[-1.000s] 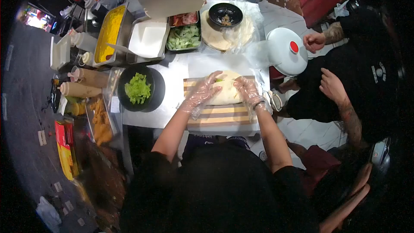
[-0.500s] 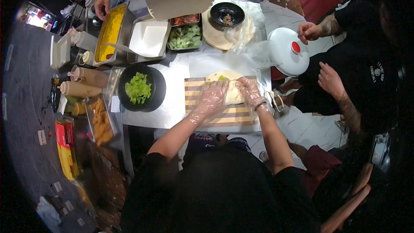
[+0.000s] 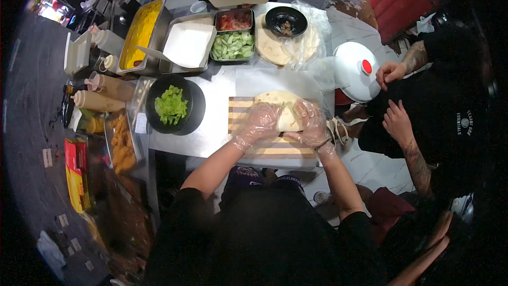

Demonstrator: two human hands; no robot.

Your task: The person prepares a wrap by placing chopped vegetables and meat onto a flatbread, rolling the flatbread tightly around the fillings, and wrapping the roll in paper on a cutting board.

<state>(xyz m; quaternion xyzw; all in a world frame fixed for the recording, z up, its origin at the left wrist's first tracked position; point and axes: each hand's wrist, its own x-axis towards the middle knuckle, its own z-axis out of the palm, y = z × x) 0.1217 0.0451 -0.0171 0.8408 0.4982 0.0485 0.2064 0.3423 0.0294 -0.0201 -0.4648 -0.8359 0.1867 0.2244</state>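
Note:
A folded flatbread (image 3: 289, 118) lies on a striped wooden board (image 3: 241, 107), its near part rolled over and its far part still flat. Around its left side my left hand (image 3: 260, 123), in a clear plastic glove, is closed. My right hand (image 3: 311, 125), gloved too, grips the right side, with the thumb at the near edge. The filling is hidden by the bread and fingers. Left of the board stands a black bowl (image 3: 152, 107) of green lettuce (image 3: 171, 105).
Behind are trays of cucumber (image 3: 233, 45) and red filling (image 3: 234, 20), stacked flatbreads (image 3: 271, 46) and a black bowl (image 3: 286, 21). A white lidded pot (image 3: 352, 71) stands right, near a co-worker's hands (image 3: 398, 119). Sauce bottles (image 3: 100, 100) are at left.
Both hands have folded the near part of the flatbread over and now press it from both sides. The co-worker across the table has moved a hand away from the yellow tray.

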